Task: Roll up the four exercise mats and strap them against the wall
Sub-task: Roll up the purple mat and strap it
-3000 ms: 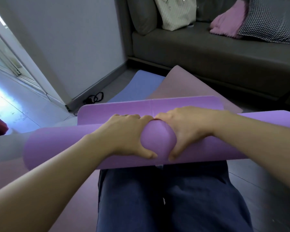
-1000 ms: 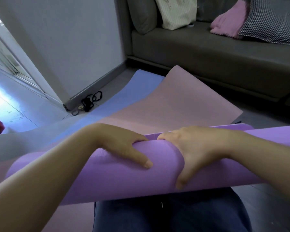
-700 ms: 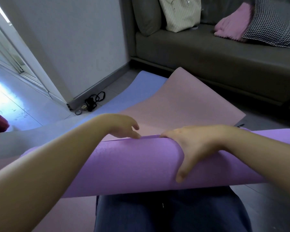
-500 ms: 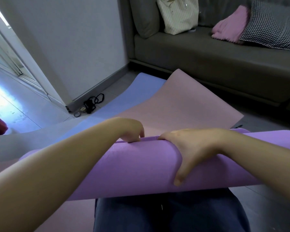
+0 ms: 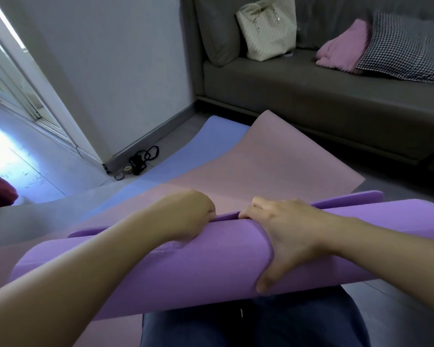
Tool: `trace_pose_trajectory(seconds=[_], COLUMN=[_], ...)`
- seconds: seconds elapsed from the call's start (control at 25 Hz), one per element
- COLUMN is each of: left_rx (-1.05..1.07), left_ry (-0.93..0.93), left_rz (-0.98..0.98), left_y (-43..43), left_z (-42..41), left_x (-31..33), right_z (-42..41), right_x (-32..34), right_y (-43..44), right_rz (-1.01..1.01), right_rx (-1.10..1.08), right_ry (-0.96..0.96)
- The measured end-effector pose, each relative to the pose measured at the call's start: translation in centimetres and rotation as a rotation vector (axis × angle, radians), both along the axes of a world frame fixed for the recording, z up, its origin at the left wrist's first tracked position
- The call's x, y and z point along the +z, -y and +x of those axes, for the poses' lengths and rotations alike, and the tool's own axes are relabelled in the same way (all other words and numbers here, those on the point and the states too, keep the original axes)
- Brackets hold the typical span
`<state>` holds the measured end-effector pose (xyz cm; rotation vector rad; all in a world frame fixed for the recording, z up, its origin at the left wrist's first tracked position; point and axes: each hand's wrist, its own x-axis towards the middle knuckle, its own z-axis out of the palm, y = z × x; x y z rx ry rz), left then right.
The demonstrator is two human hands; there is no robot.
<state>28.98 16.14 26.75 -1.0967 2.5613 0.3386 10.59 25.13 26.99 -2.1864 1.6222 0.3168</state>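
Rolled further than three seconds ago, the purple mat point(image 5: 186, 276) shows only a narrow strip of loose end beyond the roll, which lies across the person's lap point(image 5: 261, 326). The left hand point(image 5: 188, 216) curls its fingers over the roll's far edge. The right hand point(image 5: 283, 236) grips it just beside, thumb down the near face. Underneath spreads a pink mat point(image 5: 273, 166), a blue mat point(image 5: 211, 146) past it, and black straps point(image 5: 142, 160) against the wall point(image 5: 110, 71).
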Motion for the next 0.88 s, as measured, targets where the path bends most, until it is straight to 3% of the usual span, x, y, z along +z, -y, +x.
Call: trace_pose_trajectory(seconds=[0.24,0.4,0.48,0.52,0.6,0.68,0.8,0.88], left_rx=[0.084,0.194,0.359,0.495,0.703,0.654,0.565,0.569], left_ry=[-0.499,-1.023,-1.192,-1.280,-1.402,-1.450,-1.567,-1.644], left_rz=[-0.126,-0.476,-0.506,-0.383,0.111,0.522,0.733,0.802], left_y=[-0.3,0.7,1.7,2.3,3.3,4.0,5.1,6.5], left_z=[2.3,1.9,0.8,-0.1,-2.2,-4.1,-6.2,-6.3], left_x=[2.4,3.2,3.1,3.6,5.3,6.7,8.4,8.3], right_z=[-1.8,-4.2,-4.9,-5.2,-5.1,-4.5,-3.7,-4.3], right_x=[1.2,3.5,5.5,6.5,7.6,7.6,7.2,7.5], right_y=[2.1,5.1,6.9,7.6,9.1,10.3,11.4,12.1], right_rz=[-0.059,-0.433,-0.625,-0.714,-0.868,-0.951,-0.934,-0.792], right_rx=[-0.224,-0.318,-0.409,-0.463,-0.538,-0.565,-0.581,-0.549], right_ry=[0.138,0.027,0.000,0.036,0.164,0.281,0.430,0.524])
